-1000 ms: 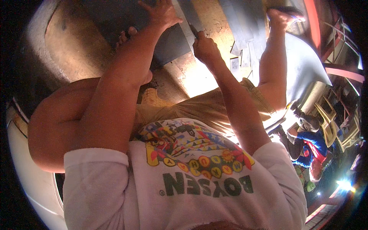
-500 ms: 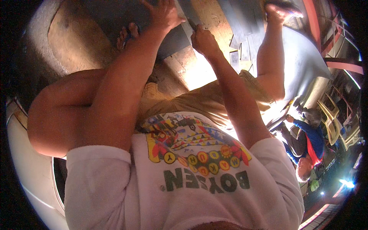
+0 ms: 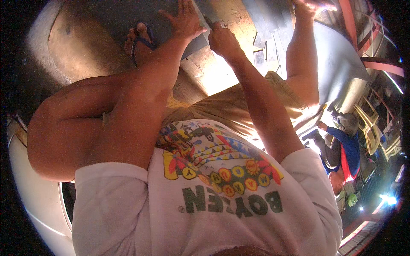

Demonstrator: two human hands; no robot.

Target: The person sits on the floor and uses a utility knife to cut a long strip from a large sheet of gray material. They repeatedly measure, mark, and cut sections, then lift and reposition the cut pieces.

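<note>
Comprising left hand, splayed wide over dark sheet; right hand, curled round 1 slim tool; 1 lettered shirt.

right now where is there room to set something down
One bare patch is the brown flat surface bordered by the dark grey flat sheet and the bent left leg. A narrow bare brown strip lies between the right hand and long grey flat strips. It's crowded around the dark slim tool and the spread left hand.

Bold dark-green block capitals run upside down across the white cloth T-shirt; round orange-and-yellow printed discs apparently carry single letters.
</note>
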